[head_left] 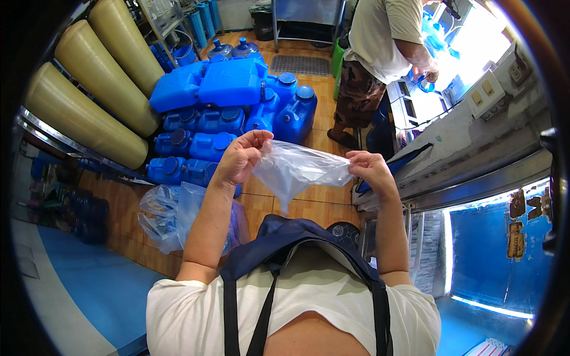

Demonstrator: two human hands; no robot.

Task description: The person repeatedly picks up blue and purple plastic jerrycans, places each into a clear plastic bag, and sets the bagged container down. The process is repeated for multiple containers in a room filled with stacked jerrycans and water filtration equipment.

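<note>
A clear plastic bag is stretched between my two hands in front of my dark apron. My left hand pinches the bag's upper left corner, with fingers closed on it. At the other end, my right hand grips the right edge between thumb and fingers. The bag's middle sags and one corner hangs down, pointed, above the tiled floor. Below my left forearm lies a heap of larger clear plastic bags, apart from my hands.
Blue water jugs stand stacked ahead to the left, beside tall tan tanks. A person in a light shirt works at a counter on the far right. A grey mat lies on the floor ahead.
</note>
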